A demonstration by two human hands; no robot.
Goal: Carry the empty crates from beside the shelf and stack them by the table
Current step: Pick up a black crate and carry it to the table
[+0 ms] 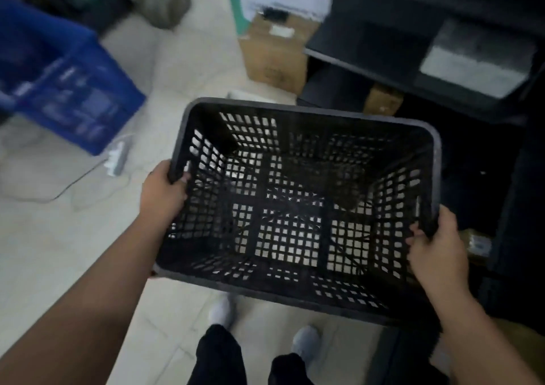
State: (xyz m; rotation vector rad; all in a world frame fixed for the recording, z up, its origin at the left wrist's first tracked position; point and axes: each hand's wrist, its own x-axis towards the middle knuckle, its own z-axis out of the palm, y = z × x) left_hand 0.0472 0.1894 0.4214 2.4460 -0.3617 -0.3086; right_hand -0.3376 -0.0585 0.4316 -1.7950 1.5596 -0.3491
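An empty black lattice crate [298,207] hangs in the air in front of me, above the tiled floor. My left hand [162,191] grips its left rim, fingers curled over the edge. My right hand [433,249] grips the right rim the same way. The crate tilts slightly, its far side higher. Light floor shows through the holes in its bottom.
A blue crate [67,90] stands on the floor at the left. A dark shelf unit [413,60] fills the upper right, with cardboard boxes [274,57] beside and under it. A white power strip [116,156] with its cable lies on the floor. My feet [224,311] are below the crate.
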